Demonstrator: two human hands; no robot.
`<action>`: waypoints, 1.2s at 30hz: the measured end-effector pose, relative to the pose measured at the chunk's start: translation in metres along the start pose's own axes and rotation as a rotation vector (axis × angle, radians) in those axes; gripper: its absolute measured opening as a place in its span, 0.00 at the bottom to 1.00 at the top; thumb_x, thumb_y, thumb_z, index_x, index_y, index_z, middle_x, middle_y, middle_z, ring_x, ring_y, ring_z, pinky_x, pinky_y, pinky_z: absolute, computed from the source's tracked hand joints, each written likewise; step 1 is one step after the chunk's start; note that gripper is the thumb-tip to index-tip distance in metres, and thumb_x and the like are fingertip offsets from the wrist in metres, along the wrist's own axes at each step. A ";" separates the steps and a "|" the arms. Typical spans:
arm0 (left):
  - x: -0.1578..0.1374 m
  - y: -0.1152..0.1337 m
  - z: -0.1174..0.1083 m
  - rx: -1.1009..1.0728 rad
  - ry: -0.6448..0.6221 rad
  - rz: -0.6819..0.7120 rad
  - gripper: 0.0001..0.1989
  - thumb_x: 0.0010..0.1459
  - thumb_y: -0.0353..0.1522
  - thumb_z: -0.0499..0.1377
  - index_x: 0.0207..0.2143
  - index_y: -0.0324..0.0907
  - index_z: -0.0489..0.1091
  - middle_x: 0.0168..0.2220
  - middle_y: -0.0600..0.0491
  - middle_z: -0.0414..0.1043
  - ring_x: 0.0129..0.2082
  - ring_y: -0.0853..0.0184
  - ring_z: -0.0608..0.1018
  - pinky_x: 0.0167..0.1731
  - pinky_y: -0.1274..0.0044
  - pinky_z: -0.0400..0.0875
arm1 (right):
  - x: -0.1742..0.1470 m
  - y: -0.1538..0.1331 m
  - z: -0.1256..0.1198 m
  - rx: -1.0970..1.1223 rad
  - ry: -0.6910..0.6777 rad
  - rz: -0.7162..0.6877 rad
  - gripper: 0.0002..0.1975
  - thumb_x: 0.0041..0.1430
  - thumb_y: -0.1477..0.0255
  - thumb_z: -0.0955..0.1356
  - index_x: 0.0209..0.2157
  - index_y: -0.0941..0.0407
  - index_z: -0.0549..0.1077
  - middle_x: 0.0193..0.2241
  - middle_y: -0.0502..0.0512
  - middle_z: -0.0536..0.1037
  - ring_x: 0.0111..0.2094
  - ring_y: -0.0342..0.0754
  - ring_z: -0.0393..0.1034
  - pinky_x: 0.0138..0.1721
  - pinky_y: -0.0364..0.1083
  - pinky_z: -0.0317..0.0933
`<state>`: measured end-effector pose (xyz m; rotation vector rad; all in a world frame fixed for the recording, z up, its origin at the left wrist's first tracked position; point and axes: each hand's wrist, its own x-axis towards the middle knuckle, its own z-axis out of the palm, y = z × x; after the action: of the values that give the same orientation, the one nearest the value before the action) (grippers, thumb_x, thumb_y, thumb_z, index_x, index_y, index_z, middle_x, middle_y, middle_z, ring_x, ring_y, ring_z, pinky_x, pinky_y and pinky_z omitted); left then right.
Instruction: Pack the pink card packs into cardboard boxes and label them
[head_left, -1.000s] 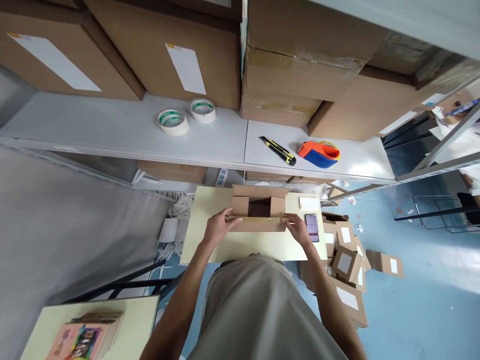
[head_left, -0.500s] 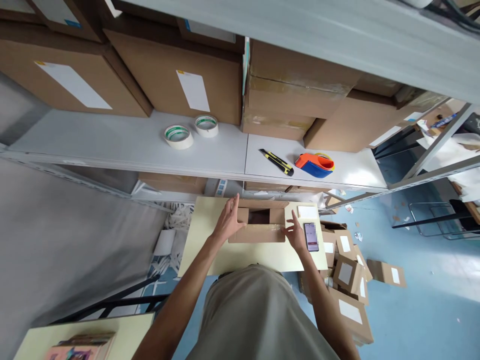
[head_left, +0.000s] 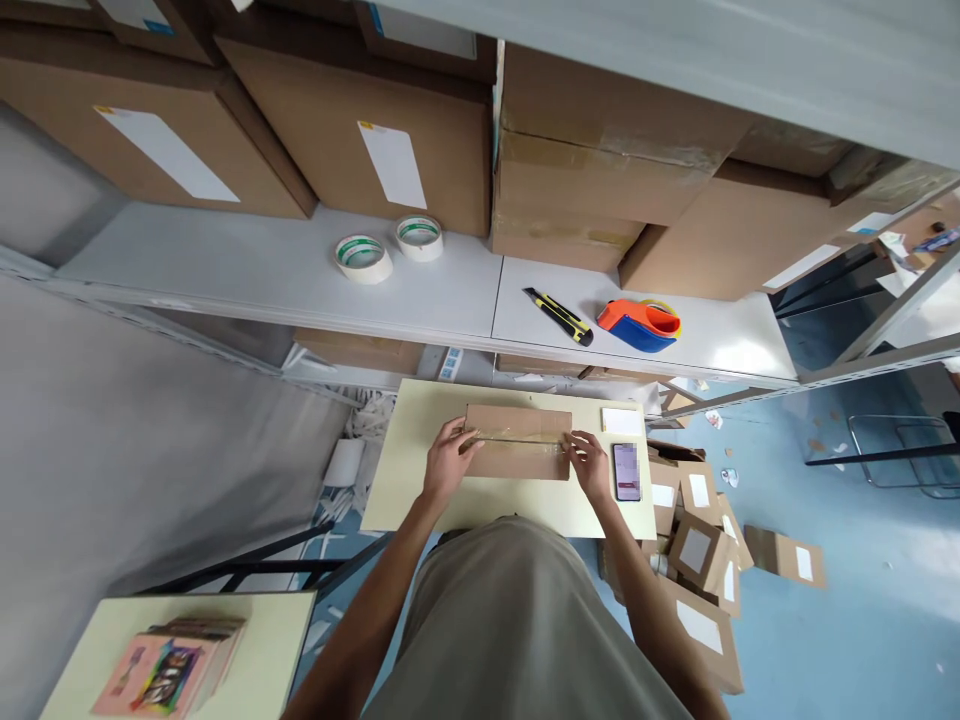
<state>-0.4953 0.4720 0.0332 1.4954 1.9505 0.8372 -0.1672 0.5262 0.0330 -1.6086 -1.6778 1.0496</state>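
A small cardboard box point(head_left: 517, 462) lies on the pale yellow table in front of me. Its two long top flaps meet at a narrow seam, and shiny clear tape runs along that seam. At the box's left end, my left hand point(head_left: 448, 458) has its fingers bent over the top at the seam. My right hand point(head_left: 589, 462) grips the opposite end in the same way, thumb and fingers close together on the flaps. Just right of that hand, a phone point(head_left: 627, 472) lies below a white label stack point(head_left: 622, 421). The box's inside is hidden.
Above the table point(head_left: 405, 500), a grey shelf point(head_left: 285, 270) holds tape rolls point(head_left: 363, 260), a utility knife point(head_left: 559, 316), an orange-and-blue tape dispenser point(head_left: 641, 325) and large cartons point(head_left: 397, 130). Labelled boxes point(head_left: 701, 550) are piled on the floor at right. Books point(head_left: 161, 675) lie on another table.
The box's long flaps have folded down, covering the opening that showed before. Both hands have moved from beside the box onto its ends, fingers closing in.
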 end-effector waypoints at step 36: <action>-0.005 -0.020 0.035 0.101 0.294 0.079 0.23 0.73 0.50 0.56 0.41 0.46 0.85 0.50 0.44 0.77 0.45 0.56 0.85 0.48 0.66 0.83 | 0.012 0.040 0.014 0.247 0.055 -0.063 0.25 0.65 0.46 0.71 0.45 0.52 0.87 0.52 0.65 0.85 0.48 0.59 0.83 0.43 0.55 0.80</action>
<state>-0.4814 0.4682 -0.0047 1.5899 2.1845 1.0573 -0.1595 0.5350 -0.0092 -1.4046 -1.4892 1.1224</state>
